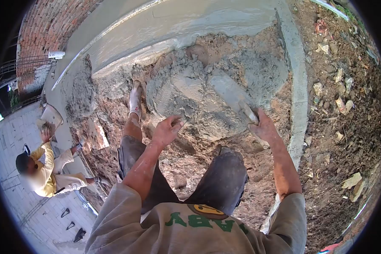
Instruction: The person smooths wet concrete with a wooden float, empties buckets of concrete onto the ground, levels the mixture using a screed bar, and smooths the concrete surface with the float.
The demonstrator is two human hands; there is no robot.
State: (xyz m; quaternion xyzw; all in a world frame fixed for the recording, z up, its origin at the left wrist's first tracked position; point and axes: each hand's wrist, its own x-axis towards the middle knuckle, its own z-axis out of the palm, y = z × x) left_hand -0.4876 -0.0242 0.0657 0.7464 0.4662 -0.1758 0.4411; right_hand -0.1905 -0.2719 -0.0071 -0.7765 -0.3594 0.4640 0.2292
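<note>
My right hand [264,128] grips the handle of a plastering trowel [230,91]. The flat, cement-smeared blade points up and left, resting on a mound of wet grey mortar [173,91]. My left hand [168,130] hovers at the near edge of that mound, fingers curled in loosely, with nothing visible in them. Beyond the mortar stands a smooth grey rendered surface [186,25]. The mortar lies on brown soil between my feet and this surface.
A narrow concrete edge [298,84] runs along the right, with rubble-strewn soil [338,122] beyond. At left, a person in a yellow shirt [50,167] reaches toward the wall with a pale flat object [51,117]. A brick wall [51,31] stands far left.
</note>
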